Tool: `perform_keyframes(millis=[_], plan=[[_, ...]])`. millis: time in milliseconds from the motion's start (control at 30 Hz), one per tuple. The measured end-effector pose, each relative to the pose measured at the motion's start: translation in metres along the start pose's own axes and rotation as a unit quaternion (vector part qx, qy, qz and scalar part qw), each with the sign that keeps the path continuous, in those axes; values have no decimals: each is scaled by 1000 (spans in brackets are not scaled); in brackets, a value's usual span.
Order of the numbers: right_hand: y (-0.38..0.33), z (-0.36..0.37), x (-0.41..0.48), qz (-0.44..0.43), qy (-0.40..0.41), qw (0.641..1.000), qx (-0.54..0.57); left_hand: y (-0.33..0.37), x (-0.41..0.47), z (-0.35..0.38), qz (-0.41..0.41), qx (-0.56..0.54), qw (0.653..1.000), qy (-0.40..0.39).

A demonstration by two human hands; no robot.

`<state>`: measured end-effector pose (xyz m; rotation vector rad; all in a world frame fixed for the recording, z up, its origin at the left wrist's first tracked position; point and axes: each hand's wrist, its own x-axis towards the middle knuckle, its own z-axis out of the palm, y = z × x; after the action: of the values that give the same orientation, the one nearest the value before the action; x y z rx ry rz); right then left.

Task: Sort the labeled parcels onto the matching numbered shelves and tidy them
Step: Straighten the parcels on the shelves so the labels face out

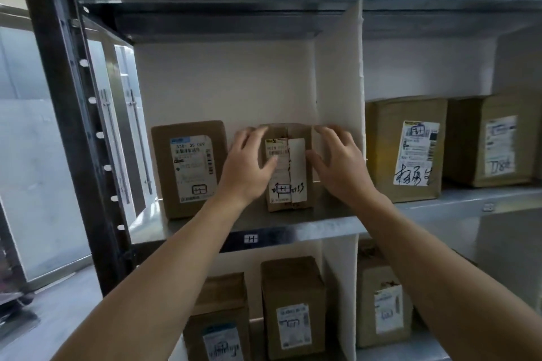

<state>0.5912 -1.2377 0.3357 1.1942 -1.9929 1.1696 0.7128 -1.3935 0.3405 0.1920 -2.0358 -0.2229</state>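
Parcels, brown cardboard, labelled: seven in view. Upper shelf (322,226), left compartment: two, a large parcel (189,168) and a small parcel (289,167) near it, both upright. Right compartment: two, a scribbled parcel (406,149) and an end parcel (489,141). Lower level: three lower parcels (293,305).

Hands: two, both mine, forearms raised. My left hand (249,164) grips the small parcel's left side, thumb across its label. My right hand (340,161) curls round its upper right corner, fingers spread.

Surroundings: one white divider (337,82) just beside my right hand; one shelf tag (251,239) below the small parcel; one black post (67,126) at left.
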Motion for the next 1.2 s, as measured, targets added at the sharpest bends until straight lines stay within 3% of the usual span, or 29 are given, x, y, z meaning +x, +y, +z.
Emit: perform_keyframes(millis=[467,867,1200], plan=[[22,25,27,19,-57,978,201,3,14,25,-62,-14,998,24],[28,33,33,44,-75,962,260,2,17,32,-84,-2,996,19],[26,37,32,32,-56,970,236,10,16,29,-87,25,996,17]])
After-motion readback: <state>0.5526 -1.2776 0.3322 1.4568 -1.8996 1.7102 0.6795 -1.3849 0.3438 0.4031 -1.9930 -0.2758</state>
